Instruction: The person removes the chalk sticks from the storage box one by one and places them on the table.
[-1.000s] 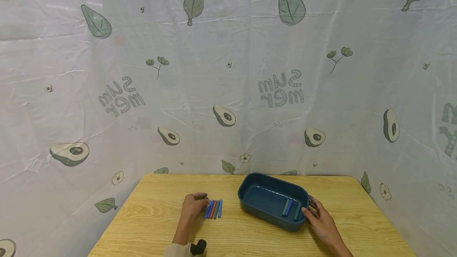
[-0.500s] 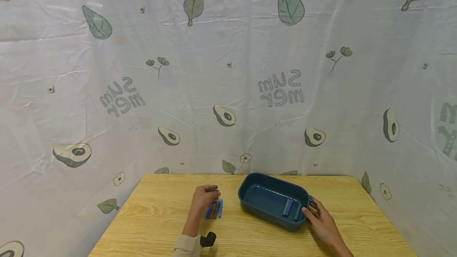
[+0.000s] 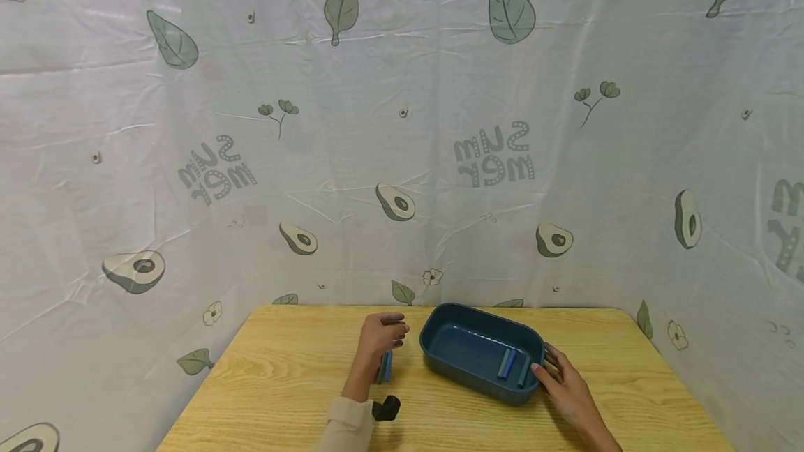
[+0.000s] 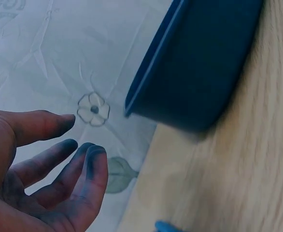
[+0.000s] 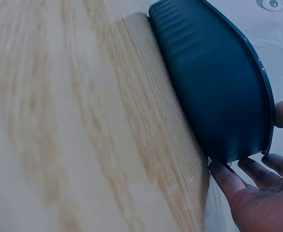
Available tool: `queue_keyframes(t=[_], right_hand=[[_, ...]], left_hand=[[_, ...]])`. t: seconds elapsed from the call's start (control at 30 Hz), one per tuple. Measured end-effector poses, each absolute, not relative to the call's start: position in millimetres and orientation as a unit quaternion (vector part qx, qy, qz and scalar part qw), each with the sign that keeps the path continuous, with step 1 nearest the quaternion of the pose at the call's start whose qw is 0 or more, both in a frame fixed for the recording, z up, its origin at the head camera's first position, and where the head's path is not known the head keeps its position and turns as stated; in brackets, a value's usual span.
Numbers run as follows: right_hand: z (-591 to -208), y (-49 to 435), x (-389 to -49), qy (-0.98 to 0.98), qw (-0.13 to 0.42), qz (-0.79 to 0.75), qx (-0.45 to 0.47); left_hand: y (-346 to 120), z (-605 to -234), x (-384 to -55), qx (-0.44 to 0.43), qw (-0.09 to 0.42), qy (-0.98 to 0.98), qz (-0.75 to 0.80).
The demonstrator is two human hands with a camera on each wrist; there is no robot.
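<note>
My left hand hovers over the table, left of a dark blue oblong bin. In the left wrist view its fingers are loosely bent, with nothing between thumb and fingers; the fingertips are smudged dark. Partly hidden below it lies a row of chalk-like coloured sticks, of which a blue stick and a green one show. My right hand grips the bin's right end, thumb at the rim and fingers along the outer wall. Inside the bin, near that end, lie a blue stick and two green sticks.
A light wood table carries everything. Behind it and along both sides hangs a pale printed sheet, meeting the table's back edge. A black fitting sticks out beside the left cuff.
My left hand has moved right and away from me, from the left end of the stick row to above it, towards the bin. My right hand and the bin have stayed put.
</note>
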State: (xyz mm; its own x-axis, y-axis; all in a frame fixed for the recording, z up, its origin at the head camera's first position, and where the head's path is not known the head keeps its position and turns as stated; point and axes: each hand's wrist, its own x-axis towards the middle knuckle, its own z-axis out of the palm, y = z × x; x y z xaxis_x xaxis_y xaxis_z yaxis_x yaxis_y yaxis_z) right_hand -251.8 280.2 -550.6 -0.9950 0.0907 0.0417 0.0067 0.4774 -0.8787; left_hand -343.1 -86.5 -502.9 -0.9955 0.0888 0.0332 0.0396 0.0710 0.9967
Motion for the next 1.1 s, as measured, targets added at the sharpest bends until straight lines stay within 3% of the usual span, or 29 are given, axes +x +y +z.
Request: queue_keyframes(t=[0.23,1.1], right_hand=[[-549.2,277.7,-250.5,-0.857,0.06,0.511,-0.026],[-554.3,282.1,-253.3,-0.858,0.042,0.512,-0.033]], left_hand=[[-64.0,-494.0,-347.7,0.048,0.02,0.73,0.681],[14.8,-493.2,-349.0,0.065,0.05,0.76,0.645]])
